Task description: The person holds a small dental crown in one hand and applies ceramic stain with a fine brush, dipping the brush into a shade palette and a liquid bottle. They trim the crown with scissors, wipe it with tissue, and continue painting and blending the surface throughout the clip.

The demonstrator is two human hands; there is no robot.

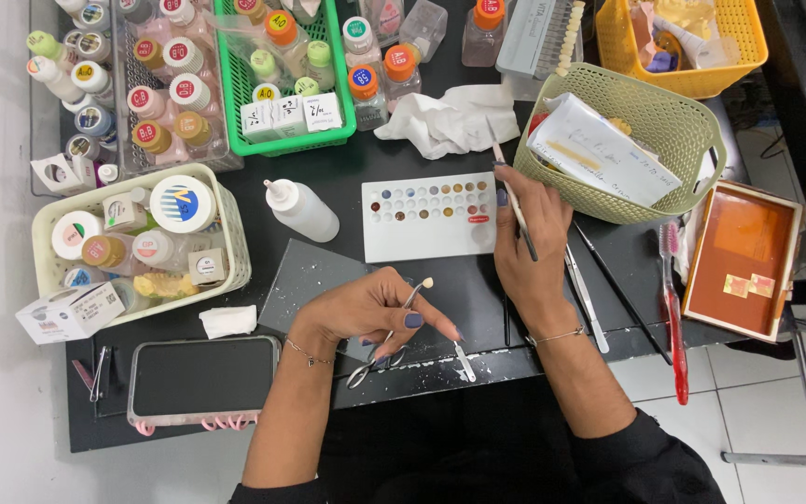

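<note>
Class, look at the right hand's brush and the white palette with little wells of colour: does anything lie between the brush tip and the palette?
Nothing visible does. The right hand holds the brush at the right edge of the palette, and only bare dark table lies there. The crumpled tissue sits just behind, beyond the palette's far edge.

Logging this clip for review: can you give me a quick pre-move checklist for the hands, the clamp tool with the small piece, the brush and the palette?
1. Left hand grips the scissor-handled metal clamp: ok.
2. Small pale piece sits at the clamp's tip: ok; how firmly, cannot tell.
3. Right hand holds the thin brush pen-style: ok.
4. Brush tip loaded: cannot tell.
5. White rectangular palette with rows of coloured wells lies flat beside the right hand: ok.
6. Crumpled white tissue lies behind the palette: ok.
</note>
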